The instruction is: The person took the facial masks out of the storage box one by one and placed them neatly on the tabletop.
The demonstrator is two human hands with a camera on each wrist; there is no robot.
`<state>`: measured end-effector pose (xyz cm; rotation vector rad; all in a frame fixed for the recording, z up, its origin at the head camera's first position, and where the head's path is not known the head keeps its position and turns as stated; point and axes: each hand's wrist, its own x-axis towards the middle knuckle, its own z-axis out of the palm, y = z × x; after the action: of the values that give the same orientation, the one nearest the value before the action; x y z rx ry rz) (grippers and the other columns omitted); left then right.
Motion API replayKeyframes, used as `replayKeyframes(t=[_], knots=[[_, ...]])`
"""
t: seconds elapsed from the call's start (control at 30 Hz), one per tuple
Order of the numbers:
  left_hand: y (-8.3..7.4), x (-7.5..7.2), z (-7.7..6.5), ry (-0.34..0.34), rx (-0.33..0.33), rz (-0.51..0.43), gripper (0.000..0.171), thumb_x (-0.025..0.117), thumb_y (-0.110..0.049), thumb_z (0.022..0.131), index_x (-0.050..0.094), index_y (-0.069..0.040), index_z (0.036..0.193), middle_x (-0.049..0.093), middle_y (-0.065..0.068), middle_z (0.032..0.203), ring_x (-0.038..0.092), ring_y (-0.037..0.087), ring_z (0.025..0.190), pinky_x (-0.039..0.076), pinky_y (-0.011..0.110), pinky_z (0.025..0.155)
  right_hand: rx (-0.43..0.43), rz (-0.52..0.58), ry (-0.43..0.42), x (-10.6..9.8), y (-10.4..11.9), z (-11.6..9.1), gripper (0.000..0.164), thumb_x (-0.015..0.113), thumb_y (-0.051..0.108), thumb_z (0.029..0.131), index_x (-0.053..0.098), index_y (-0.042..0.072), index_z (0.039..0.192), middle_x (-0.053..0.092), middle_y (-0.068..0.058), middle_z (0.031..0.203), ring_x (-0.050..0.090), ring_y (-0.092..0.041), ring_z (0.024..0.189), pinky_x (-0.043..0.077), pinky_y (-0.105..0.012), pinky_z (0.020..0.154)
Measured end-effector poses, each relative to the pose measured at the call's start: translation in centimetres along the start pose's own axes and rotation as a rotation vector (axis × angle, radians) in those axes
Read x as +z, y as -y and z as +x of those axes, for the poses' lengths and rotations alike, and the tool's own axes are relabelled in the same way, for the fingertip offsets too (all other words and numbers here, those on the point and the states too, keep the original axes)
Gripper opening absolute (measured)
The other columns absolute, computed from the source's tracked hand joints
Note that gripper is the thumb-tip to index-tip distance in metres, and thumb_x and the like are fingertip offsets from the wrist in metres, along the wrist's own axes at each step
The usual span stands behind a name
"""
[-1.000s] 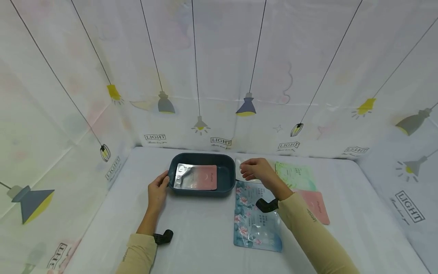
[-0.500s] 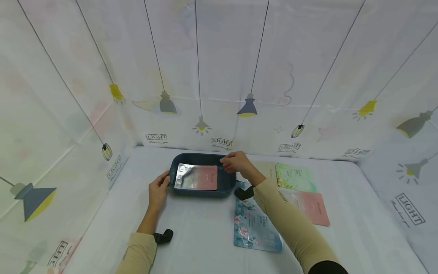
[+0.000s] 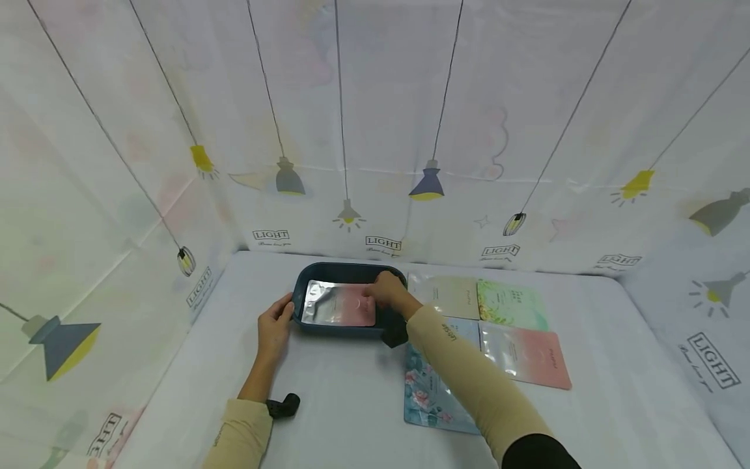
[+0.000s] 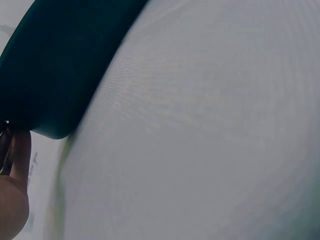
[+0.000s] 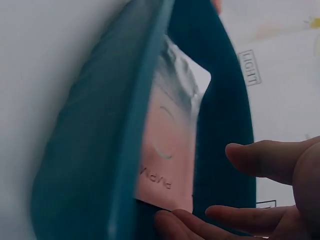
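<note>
A dark blue rectangular tray (image 3: 346, 331) stands on the white tabletop, with a silver-and-pink sachet (image 3: 342, 305) lying flat inside it. My left hand (image 3: 273, 329) holds the tray's left end at the rim; in the left wrist view its fingers (image 4: 21, 155) lie against the tray's end wall (image 4: 55, 65). My right hand (image 3: 388, 291) reaches into the tray's right side. In the right wrist view its thumb (image 5: 245, 159) and fingers (image 5: 240, 216) stand apart, fingertips right at the sachet's (image 5: 167, 145) printed end, with nothing gripped between them.
Right of the tray lie a beige sachet (image 3: 448, 296), a green sachet (image 3: 512, 304), a second silver-and-pink sachet (image 3: 527, 354) and a larger blue floral pouch (image 3: 424, 394), partly under the right sleeve (image 3: 469, 378). A cloth wall printed with lamps (image 3: 375, 130) rises behind the table.
My right hand has moved left from over the beige sachet, across the tray's rim and down to the sachet inside. The left hand stays at the tray's left end.
</note>
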<state>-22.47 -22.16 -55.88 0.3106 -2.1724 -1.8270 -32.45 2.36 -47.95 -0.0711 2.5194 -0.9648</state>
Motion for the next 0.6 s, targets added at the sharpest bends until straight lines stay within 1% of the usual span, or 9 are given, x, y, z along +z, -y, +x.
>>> replayKeyframes(t=[0.07, 0.17, 0.27, 0.37, 0.5, 0.6], knots=[[0.2, 0.0, 0.0, -0.001, 0.019, 0.008, 0.039, 0.053, -0.025, 0.102, 0.057, -0.003, 0.134, 0.062, 0.020, 0.129, 0.060, 0.033, 0.112, 0.046, 0.006, 0.077, 0.017, -0.090, -0.013, 0.4, 0.0, 0.2, 0.026, 0.068, 0.024, 0.089, 0.065, 0.000, 0.078, 0.054, -0.004, 0.058, 0.055, -0.018, 0.054, 0.041, -0.027, 0.049], [0.2, -0.1, 0.0, -0.002, 0.024, 0.011, 0.040, 0.053, -0.026, 0.102, 0.057, -0.003, 0.134, 0.062, 0.019, 0.130, 0.060, 0.032, 0.114, 0.046, 0.005, 0.078, 0.043, -0.131, -0.019, 1.1, -0.1, 0.2, 0.023, 0.069, 0.023, 0.088, 0.064, 0.003, 0.077, 0.053, -0.003, 0.059, 0.052, -0.017, 0.055, 0.039, -0.027, 0.050], [0.1, -0.4, -0.1, 0.001, 0.012, 0.020, 0.039, 0.052, -0.025, 0.102, 0.057, -0.004, 0.134, 0.061, 0.018, 0.132, 0.060, 0.031, 0.114, 0.045, 0.005, 0.078, 0.053, -0.130, -0.019, 1.8, -0.1, 0.2, 0.020, 0.070, 0.021, 0.088, 0.067, 0.002, 0.085, 0.056, -0.004, 0.067, 0.054, -0.018, 0.060, 0.042, -0.026, 0.053], [0.1, -0.6, -0.2, 0.002, -0.008, 0.015, 0.039, 0.052, -0.023, 0.102, 0.057, -0.004, 0.135, 0.060, 0.018, 0.133, 0.058, 0.030, 0.115, 0.044, 0.005, 0.078, 0.048, -0.117, -0.031, 2.3, -0.1, 0.0, 0.020, 0.070, 0.019, 0.088, 0.068, 0.000, 0.094, 0.058, -0.006, 0.072, 0.056, -0.019, 0.062, 0.044, -0.026, 0.054], [0.3, -0.5, 0.0, 0.015, -0.014, -0.014, 0.039, 0.051, -0.023, 0.102, 0.056, -0.004, 0.136, 0.059, 0.020, 0.134, 0.057, 0.032, 0.114, 0.045, 0.007, 0.078, 0.056, -0.079, -0.077, 2.7, 0.0, 0.0, 0.020, 0.070, 0.016, 0.087, 0.068, -0.002, 0.095, 0.059, -0.007, 0.072, 0.057, -0.020, 0.062, 0.045, -0.026, 0.053], [0.5, -0.2, 0.2, 0.015, -0.020, -0.030, 0.039, 0.052, -0.023, 0.102, 0.056, -0.004, 0.136, 0.059, 0.019, 0.134, 0.057, 0.028, 0.113, 0.045, 0.008, 0.079, 0.087, -0.027, -0.103, 2.5, -0.1, 0.0, 0.017, 0.069, 0.013, 0.087, 0.067, -0.002, 0.093, 0.058, -0.008, 0.071, 0.056, -0.020, 0.061, 0.044, -0.026, 0.053]])
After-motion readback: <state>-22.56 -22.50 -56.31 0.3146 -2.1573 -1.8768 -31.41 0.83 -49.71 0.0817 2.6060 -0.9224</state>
